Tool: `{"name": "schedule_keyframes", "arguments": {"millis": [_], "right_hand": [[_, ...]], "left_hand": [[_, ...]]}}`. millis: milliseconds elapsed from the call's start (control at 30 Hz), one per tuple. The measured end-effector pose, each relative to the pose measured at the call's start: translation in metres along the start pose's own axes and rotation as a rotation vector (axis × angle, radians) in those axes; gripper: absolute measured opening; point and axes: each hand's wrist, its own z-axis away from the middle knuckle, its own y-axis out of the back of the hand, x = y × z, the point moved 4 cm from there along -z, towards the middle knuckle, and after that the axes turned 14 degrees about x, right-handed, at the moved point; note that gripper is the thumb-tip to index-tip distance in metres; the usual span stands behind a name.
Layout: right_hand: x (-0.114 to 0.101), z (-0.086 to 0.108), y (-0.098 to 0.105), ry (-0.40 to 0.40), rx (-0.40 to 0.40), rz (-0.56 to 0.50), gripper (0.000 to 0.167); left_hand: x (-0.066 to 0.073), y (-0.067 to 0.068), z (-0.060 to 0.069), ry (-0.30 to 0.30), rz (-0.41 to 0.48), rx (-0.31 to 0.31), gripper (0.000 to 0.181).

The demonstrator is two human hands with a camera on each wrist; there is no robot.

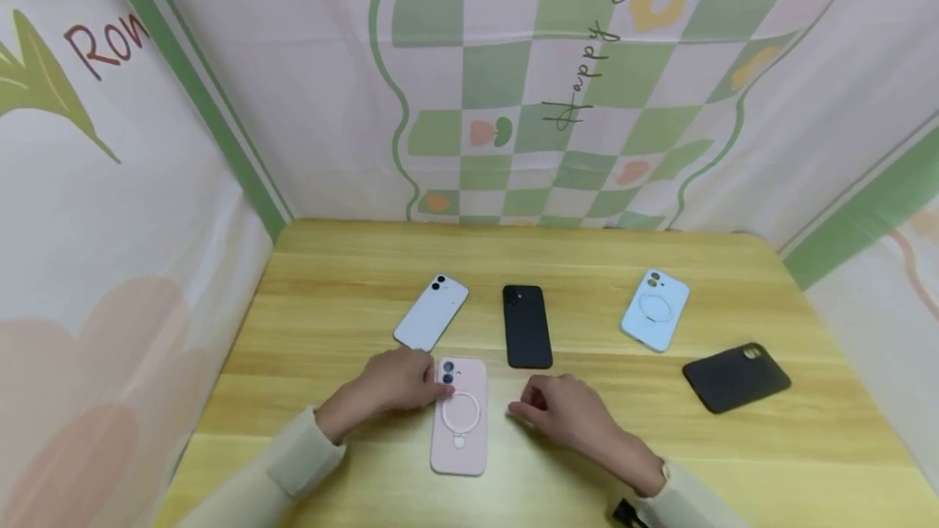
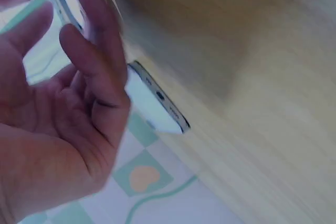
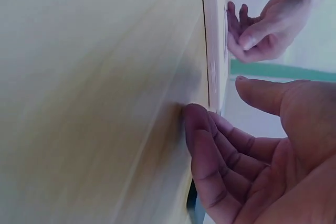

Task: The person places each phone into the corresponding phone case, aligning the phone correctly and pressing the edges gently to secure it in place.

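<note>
A phone in a pink case (image 1: 469,456) lies with its camera side up, a ring and small tab on its back. My left hand (image 1: 399,380) is at its upper left edge, thumb tip over the case beside the lenses; whether it touches is unclear. In the left wrist view this hand (image 2: 73,103) has loosely bent fingers and holds nothing. To the right of the pink case, my right hand (image 1: 575,414) is low at the table, holding nothing. Its fingers bend loosely, the thumb apart, in the right wrist view (image 3: 262,166), near the pink case's edge (image 3: 212,40).
Behind the pink case lie a white phone (image 1: 430,318) and a black phone (image 1: 527,332). Farther right are a light blue case or cased phone (image 1: 663,326) and a black one (image 1: 734,380). A small black object (image 1: 627,513) is by the right sleeve. Patterned cloth (image 1: 499,80) hangs behind the table.
</note>
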Motion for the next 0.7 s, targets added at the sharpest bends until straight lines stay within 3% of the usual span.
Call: {"name": "schedule_keyframes", "arguments": {"millis": [167,233,333,500,700], "right_hand": [[0.019,0.008,0.019,-0.057,0.055,0.013,0.023],[0.031,0.010,0.026,-0.104,0.053,0.019,0.027],[0.052,0.012,0.040,-0.172,0.041,0.043,0.049],[0.093,0.014,0.070,-0.253,0.036,0.125,0.078],[0.145,0.020,0.108,-0.347,0.005,0.203,0.101]], "left_hand": [[-0.003,0.024,-0.007,0.003,0.057,0.180,0.026],[-0.006,0.033,-0.010,0.038,0.075,0.246,0.034],[-0.011,0.040,-0.014,0.067,0.081,0.313,0.056],[-0.019,0.041,-0.021,0.082,0.076,0.299,0.079],[-0.032,0.042,-0.028,0.100,0.043,0.253,0.087]]}}
